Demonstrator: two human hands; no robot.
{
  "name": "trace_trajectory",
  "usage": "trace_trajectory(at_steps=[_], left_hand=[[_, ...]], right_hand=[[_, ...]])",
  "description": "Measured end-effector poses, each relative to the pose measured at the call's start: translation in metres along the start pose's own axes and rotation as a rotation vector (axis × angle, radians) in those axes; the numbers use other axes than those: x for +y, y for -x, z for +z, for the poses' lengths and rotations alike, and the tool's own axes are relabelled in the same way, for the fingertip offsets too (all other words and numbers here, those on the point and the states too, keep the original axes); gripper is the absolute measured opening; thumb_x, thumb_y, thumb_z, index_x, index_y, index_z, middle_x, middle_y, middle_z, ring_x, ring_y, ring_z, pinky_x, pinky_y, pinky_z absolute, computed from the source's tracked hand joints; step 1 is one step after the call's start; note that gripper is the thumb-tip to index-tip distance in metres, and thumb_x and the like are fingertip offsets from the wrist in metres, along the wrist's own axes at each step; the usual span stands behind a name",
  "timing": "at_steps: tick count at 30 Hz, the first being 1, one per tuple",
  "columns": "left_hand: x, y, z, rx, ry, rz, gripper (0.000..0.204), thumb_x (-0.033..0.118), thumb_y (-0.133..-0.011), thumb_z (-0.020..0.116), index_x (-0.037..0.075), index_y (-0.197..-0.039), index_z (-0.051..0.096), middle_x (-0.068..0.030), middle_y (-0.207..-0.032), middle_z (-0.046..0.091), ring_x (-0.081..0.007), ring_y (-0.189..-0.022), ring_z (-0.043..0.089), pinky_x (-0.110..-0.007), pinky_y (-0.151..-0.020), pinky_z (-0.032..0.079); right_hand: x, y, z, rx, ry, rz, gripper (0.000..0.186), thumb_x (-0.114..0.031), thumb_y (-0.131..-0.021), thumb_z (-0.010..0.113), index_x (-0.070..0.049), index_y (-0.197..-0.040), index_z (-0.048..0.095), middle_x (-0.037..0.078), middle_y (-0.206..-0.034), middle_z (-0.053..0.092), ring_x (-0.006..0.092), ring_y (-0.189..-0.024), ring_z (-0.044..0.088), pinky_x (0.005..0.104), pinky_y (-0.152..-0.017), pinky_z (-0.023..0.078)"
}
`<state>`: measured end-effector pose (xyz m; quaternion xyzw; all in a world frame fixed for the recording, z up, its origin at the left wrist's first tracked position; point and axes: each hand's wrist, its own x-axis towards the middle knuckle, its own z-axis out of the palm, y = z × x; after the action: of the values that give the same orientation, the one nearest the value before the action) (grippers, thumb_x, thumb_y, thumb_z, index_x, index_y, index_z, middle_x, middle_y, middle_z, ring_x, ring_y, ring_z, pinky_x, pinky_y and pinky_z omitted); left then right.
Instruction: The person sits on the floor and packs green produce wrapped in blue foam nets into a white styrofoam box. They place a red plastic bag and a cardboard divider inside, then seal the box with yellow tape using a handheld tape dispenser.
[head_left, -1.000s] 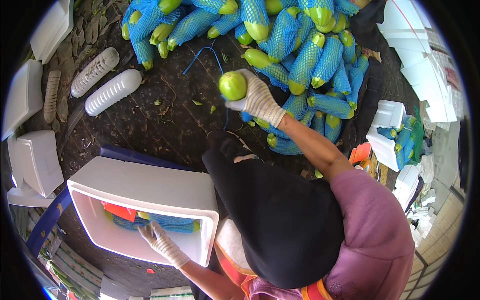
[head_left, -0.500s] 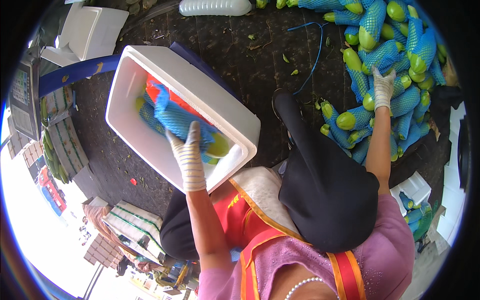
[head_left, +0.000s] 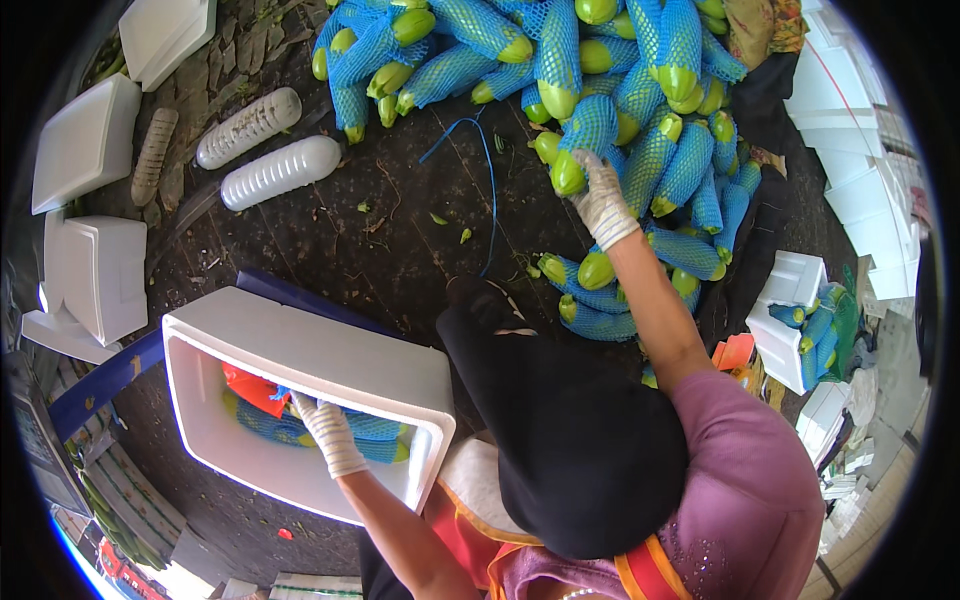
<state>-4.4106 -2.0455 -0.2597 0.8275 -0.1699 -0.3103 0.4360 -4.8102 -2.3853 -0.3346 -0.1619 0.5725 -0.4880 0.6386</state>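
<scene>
At the pile's near edge, my right hand [head_left: 608, 205], in a whitish striped glove, closes on the lower end of a pale green gourd [head_left: 588, 128] sleeved in blue netting. Similar netted gourds [head_left: 690, 165] lie heaped around and beyond it. To the left a white foam box [head_left: 310, 335] rests tilted, its opening facing me. My gloved left hand [head_left: 330, 437] reaches inside with fingers stretched out over the netted gourds [head_left: 268, 427], close to a blue net end. A red sheet or bag [head_left: 253, 387] lies against them; the box's inner back is partly hidden.
Two ribbed plastic bottles [head_left: 280, 172] lie on the dark floor beyond the box. White foam boxes and lids [head_left: 100, 280] stand at the far left. A blue strap [head_left: 492, 190] curls before the pile. At right, another foam box [head_left: 790, 275] stands by more netted gourds.
The view has swung toward the right. My left hand has moved off the upper gourd, which now lies lower in the box. My right hand has taken hold of a gourd at the pile's edge.
</scene>
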Motion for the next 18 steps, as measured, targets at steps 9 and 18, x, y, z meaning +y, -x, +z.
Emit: trace_trajectory(at_steps=[9,18], left_hand=[[0.168,0.1,-0.031,-0.158,1.077,-0.342,0.092,0.066,-0.091,0.062,0.004,-0.155,0.036,-0.0174,-0.145,0.054,-0.0347,-0.118,0.064,-0.047,-0.096,0.057],[0.109,0.041,-0.073,-0.281,1.324,-0.051,0.104,0.071,-0.087,0.063,0.003,-0.157,0.028,-0.0083,-0.1,0.058,-0.0218,-0.082,0.056,-0.039,-0.071,0.053]], right_hand=[[-0.122,0.145,0.144,-1.176,0.984,-0.96,0.109,-0.045,-0.075,0.087,-0.007,-0.159,0.029,0.02,-0.156,0.04,0.0332,-0.15,0.031,0.0449,-0.123,0.027],[-0.065,-0.099,0.092,0.396,1.643,-0.742,0.112,-0.057,-0.075,0.082,-0.007,-0.158,0.026,0.032,-0.15,0.037,0.0477,-0.127,0.054,0.0514,-0.106,0.047]])
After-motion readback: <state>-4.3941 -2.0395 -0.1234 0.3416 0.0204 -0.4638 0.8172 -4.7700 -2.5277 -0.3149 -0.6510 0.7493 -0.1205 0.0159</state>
